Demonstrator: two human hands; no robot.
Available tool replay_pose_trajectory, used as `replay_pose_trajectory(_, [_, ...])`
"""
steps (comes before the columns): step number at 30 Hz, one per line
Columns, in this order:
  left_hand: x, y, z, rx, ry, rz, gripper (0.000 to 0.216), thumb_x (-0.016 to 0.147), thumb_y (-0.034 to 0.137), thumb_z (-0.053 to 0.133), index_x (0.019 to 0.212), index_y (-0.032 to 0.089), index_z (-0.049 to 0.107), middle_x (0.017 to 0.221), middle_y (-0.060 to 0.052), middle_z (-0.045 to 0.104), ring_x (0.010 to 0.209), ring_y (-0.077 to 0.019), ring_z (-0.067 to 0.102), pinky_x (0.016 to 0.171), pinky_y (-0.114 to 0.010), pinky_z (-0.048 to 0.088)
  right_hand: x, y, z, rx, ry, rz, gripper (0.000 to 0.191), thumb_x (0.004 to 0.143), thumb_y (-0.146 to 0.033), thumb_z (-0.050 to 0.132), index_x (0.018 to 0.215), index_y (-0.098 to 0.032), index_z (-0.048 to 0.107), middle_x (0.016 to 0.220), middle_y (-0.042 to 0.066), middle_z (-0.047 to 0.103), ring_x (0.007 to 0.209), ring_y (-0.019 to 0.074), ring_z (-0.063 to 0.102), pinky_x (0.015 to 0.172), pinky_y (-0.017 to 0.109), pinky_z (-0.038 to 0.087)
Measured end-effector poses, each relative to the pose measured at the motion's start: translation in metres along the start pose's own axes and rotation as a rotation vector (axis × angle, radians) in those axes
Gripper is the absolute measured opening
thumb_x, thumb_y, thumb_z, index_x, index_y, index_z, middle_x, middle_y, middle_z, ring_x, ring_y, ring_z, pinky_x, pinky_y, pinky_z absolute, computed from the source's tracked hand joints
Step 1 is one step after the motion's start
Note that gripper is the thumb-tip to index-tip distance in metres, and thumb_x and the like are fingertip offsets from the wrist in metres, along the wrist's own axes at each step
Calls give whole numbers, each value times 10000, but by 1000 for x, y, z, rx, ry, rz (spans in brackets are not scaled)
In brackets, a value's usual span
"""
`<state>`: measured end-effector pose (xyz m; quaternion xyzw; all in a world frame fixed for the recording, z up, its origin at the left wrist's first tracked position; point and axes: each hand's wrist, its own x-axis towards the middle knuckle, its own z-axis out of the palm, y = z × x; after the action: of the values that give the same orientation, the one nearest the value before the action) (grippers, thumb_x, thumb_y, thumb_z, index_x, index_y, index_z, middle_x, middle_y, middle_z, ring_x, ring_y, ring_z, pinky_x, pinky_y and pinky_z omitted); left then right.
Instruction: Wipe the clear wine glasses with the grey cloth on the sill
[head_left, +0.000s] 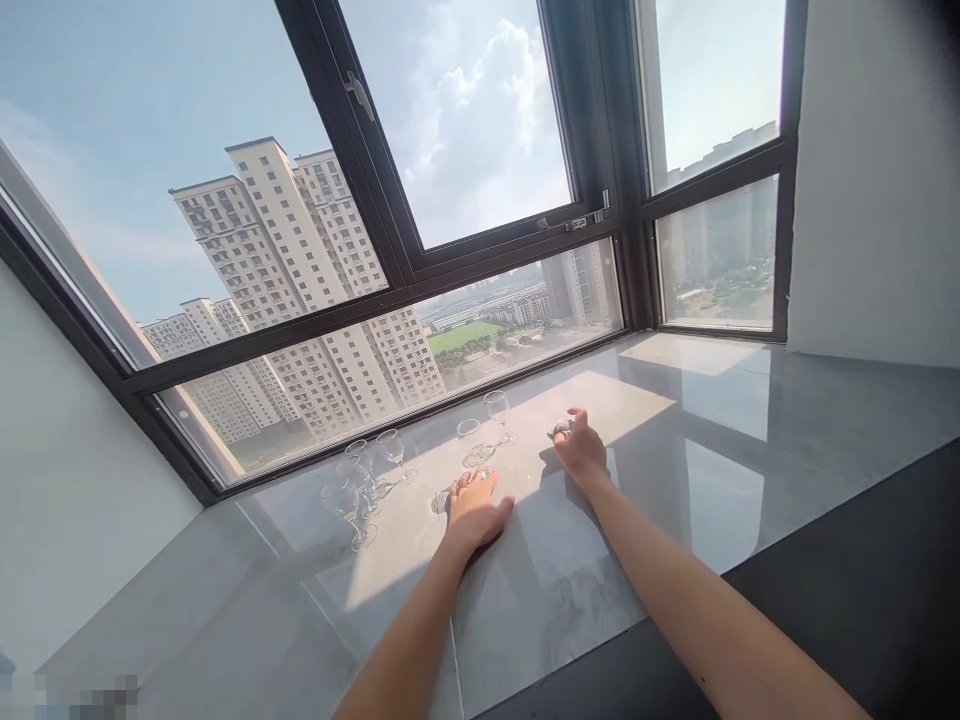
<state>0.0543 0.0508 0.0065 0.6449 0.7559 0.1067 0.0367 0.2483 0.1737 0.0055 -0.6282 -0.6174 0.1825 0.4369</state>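
Note:
My left hand (476, 508) rests low over the sill, fingers stretched forward and thumb apart. Just beyond its fingertips is a clear stemmed glass (469, 430), its lower part hard to make out. A round, clear glass foot (440, 503) shows beside the left fingers; which glass it belongs to I cannot tell. Farther right, my right hand (582, 448) is curled, index finger raised, around a small greyish thing (559, 429) mostly hidden by the fingers. Behind stands another stemmed glass (496, 408), upright. Several more stemmed glasses (390, 447) stand grouped to the left.
The glasses stand on a glossy grey tiled sill (585, 600) with bright sunlight patches. Dark window frames (405, 290) border its far side, with tall buildings (300, 240) outside. A pale wall (870, 200) rises at the right, another (82, 450) at the left.

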Motion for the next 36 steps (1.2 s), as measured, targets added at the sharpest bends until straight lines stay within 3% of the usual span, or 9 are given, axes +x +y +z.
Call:
replay_pose_trajectory(4, [-59, -21, -7, 2, -22, 53, 638, 882, 619, 386, 1470, 371, 394, 1566, 0, 342, 1459, -309, 219, 1182, -520, 126, -1, 0, -1, -16, -8, 4, 488, 827, -187, 458, 1309, -198, 382, 815, 40, 659, 743, 206, 589, 589, 275, 323])
replay_pose_trajectory(8, [-84, -43, -15, 47, 11, -74, 638, 889, 600, 375, 1480, 359, 377, 1568, -14, 340, 1457, -301, 227, 1180, -517, 123, -2, 1, -1, -15, -19, 1, 487, 826, -210, 460, 1307, -202, 385, 835, 48, 660, 741, 211, 585, 591, 277, 331])
replay_pose_trajectory(17, [-48, -78, -22, 162, 77, -419, 632, 886, 554, 333, 1459, 299, 414, 1581, -70, 306, 1438, -307, 264, 1149, -528, 176, -2, -1, -4, -25, -26, 5, 472, 842, -228, 448, 1309, -193, 384, 837, 59, 666, 752, 218, 597, 612, 281, 337])
replay_pose_trajectory(27, [-21, -100, -23, 171, 116, -468, 644, 876, 589, 310, 1442, 299, 412, 1577, -92, 309, 1435, -291, 277, 1132, -515, 197, -4, -4, -5, -47, -36, 15, 468, 850, -222, 446, 1311, -192, 379, 836, 61, 667, 768, 224, 612, 617, 281, 349])
replay_pose_trajectory(32, [-21, -99, -26, 162, 130, -486, 650, 888, 576, 313, 1448, 257, 399, 1558, -137, 325, 1429, -306, 280, 1129, -513, 195, -3, -4, -5, -42, -33, 27, 464, 850, -211, 462, 1307, -198, 379, 847, 56, 667, 770, 213, 607, 615, 276, 341])
replay_pose_trajectory(36, [-31, -89, -27, 142, 221, -515, 635, 901, 557, 321, 1443, 233, 390, 1498, -150, 386, 1394, -321, 316, 1118, -493, 238, -2, -4, -4, -22, -34, 22, 457, 856, -194, 447, 1307, -197, 374, 859, 53, 664, 775, 207, 601, 611, 274, 330])
